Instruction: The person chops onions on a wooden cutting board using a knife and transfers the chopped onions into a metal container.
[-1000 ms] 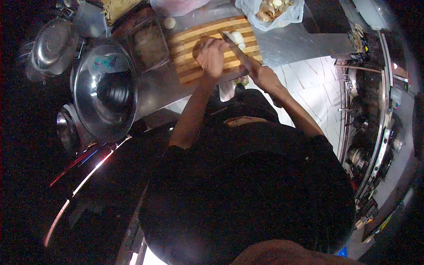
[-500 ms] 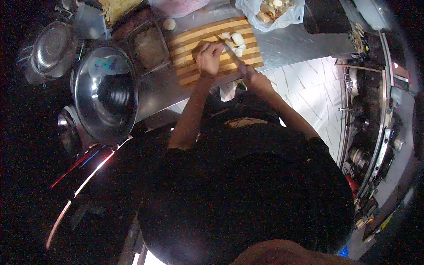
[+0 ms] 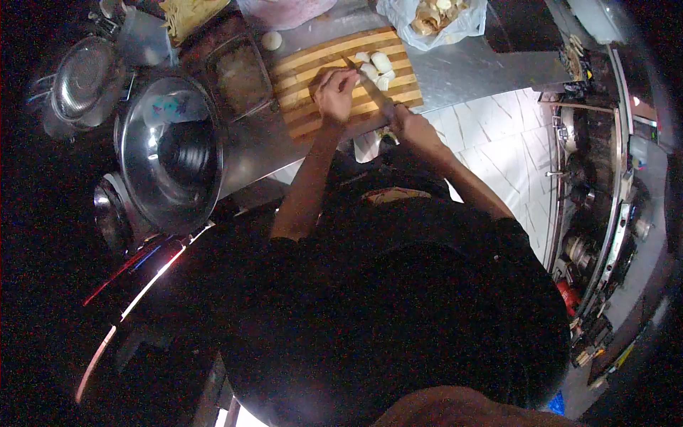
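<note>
My right hand (image 3: 414, 129) is closed around the handle of a knife (image 3: 373, 95), its blade slanting up and left across a striped wooden cutting board (image 3: 306, 65). My left hand (image 3: 336, 96) rests over the board with curled fingers, the fingertips pinched together beside the blade. Whatever lies under those fingertips is too small and hidden to make out. Just right of the blade sit several white pieces that look like peeled onion (image 3: 380, 62).
A plastic bag (image 3: 471, 27) with brown skins stands behind the board on the metal counter (image 3: 491, 80). A round white piece (image 3: 272, 40) lies left of it. Further left are a rectangular container (image 3: 242, 75) and a large steel bowl (image 3: 171, 153). Tiled floor (image 3: 491, 135) shows at right.
The view has shifted very slightly. Both hands and the knife stay nearly in place, with the right hand and knife handle a touch further left and up.
</note>
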`<move>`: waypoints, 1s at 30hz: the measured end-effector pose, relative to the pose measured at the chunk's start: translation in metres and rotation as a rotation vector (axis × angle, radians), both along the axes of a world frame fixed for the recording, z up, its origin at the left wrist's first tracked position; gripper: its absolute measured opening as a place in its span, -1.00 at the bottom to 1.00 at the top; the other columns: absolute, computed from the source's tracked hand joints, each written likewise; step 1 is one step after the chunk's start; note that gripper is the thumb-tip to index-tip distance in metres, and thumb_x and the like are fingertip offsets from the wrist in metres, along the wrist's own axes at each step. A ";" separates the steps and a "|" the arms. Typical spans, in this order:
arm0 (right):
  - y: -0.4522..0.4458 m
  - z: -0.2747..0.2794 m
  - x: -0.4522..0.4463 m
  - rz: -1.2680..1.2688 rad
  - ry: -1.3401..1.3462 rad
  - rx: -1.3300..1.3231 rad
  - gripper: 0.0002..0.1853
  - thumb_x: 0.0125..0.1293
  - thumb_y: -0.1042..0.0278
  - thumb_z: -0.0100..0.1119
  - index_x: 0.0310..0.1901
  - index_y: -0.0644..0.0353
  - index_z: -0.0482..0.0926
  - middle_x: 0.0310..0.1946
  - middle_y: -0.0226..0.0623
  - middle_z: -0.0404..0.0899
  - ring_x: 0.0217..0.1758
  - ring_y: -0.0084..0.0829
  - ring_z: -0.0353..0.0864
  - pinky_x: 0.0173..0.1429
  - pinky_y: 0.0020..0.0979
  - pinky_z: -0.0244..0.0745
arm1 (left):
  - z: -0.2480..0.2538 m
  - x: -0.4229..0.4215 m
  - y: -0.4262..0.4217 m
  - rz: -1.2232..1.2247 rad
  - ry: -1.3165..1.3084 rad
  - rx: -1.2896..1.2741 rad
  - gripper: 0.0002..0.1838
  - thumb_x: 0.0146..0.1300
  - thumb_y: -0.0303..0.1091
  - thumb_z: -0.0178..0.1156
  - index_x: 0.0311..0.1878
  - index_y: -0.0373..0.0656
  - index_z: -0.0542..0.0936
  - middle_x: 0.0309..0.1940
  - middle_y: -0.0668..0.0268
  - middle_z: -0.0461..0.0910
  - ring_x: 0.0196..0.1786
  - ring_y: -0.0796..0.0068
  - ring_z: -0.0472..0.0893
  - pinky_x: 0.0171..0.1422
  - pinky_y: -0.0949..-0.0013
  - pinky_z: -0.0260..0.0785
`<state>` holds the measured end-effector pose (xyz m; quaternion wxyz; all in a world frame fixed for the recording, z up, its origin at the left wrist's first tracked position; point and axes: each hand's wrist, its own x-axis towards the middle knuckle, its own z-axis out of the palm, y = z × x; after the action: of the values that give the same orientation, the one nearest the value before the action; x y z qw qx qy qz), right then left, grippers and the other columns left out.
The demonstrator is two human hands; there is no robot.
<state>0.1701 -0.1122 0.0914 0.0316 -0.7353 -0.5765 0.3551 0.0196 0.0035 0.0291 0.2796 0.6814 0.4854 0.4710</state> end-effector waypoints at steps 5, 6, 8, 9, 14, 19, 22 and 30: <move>-0.004 0.028 0.007 0.033 -0.013 -0.059 -0.65 0.29 0.13 -0.08 -0.02 0.19 0.29 -0.31 0.15 0.57 -0.20 0.14 0.58 -0.14 0.06 0.47 | -0.001 0.001 -0.001 0.032 -0.136 -0.058 -0.89 -0.04 -0.39 0.39 -0.41 -0.13 0.66 -0.45 0.25 0.63 -0.36 0.36 0.59 -0.19 0.36 0.43; -0.005 0.032 0.007 0.035 -0.026 -0.106 -0.65 0.29 0.13 -0.08 -0.02 0.19 0.29 -0.32 0.16 0.57 -0.20 0.14 0.58 -0.14 0.06 0.47 | -0.002 0.001 -0.001 0.049 -0.105 -0.034 -0.89 -0.04 -0.40 0.39 -0.41 -0.13 0.66 -0.46 0.25 0.62 -0.37 0.35 0.59 -0.20 0.36 0.43; -0.009 0.029 0.004 0.005 -0.029 -0.093 -0.68 0.31 0.16 -0.08 -0.02 0.18 0.29 -0.39 0.20 0.55 -0.24 0.17 0.56 -0.17 0.10 0.40 | -0.006 0.000 0.001 0.043 -0.091 -0.014 -0.88 -0.05 -0.40 0.40 -0.41 -0.13 0.65 -0.46 0.25 0.62 -0.38 0.36 0.58 -0.22 0.35 0.42; -0.010 0.026 0.003 -0.008 -0.030 -0.087 -0.69 0.31 0.17 -0.08 -0.02 0.17 0.29 -0.42 0.22 0.54 -0.26 0.19 0.54 -0.18 0.12 0.37 | -0.006 0.000 0.002 0.043 -0.083 -0.004 -0.88 -0.05 -0.40 0.40 -0.41 -0.13 0.65 -0.46 0.25 0.62 -0.39 0.36 0.58 -0.23 0.35 0.42; -0.009 -0.014 -0.009 -0.037 0.021 0.068 -0.68 0.31 0.18 -0.08 0.00 0.16 0.28 -0.41 0.21 0.54 -0.26 0.20 0.54 -0.17 0.14 0.37 | -0.004 0.000 0.000 0.030 -0.057 0.041 -0.87 -0.05 -0.41 0.40 -0.41 -0.15 0.64 -0.45 0.24 0.62 -0.39 0.33 0.58 -0.23 0.34 0.42; 0.004 -0.002 0.003 0.013 0.001 0.108 -0.68 0.31 0.16 -0.07 0.01 0.14 0.30 -0.41 0.20 0.55 -0.26 0.20 0.54 -0.17 0.14 0.37 | -0.003 0.000 0.001 0.031 -0.067 0.012 -0.88 -0.01 -0.41 0.36 -0.37 -0.15 0.65 -0.42 0.21 0.62 -0.35 0.27 0.59 -0.20 0.33 0.43; 0.003 0.011 0.003 0.002 -0.045 0.085 -0.63 0.30 0.12 -0.05 0.07 0.09 0.27 -0.39 0.17 0.56 -0.25 0.17 0.56 -0.18 0.11 0.42 | -0.001 0.000 -0.001 0.072 -0.014 0.058 -0.89 0.01 -0.42 0.34 -0.36 -0.17 0.66 -0.40 0.21 0.62 -0.32 0.26 0.60 -0.17 0.32 0.44; -0.002 0.023 -0.001 0.022 -0.076 -0.115 -0.59 0.27 0.12 -0.02 0.08 0.12 0.26 -0.37 0.11 0.59 -0.24 0.11 0.59 -0.15 0.05 0.48 | 0.011 0.002 -0.007 0.083 -0.076 0.031 -0.94 -0.01 -0.47 0.32 -0.44 -0.17 0.63 -0.36 0.23 0.64 -0.29 0.28 0.62 -0.13 0.34 0.44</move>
<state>0.1688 -0.1140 0.1147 -0.0363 -0.7425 -0.5639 0.3597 0.0214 -0.0031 0.0397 0.2676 0.6466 0.4947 0.5153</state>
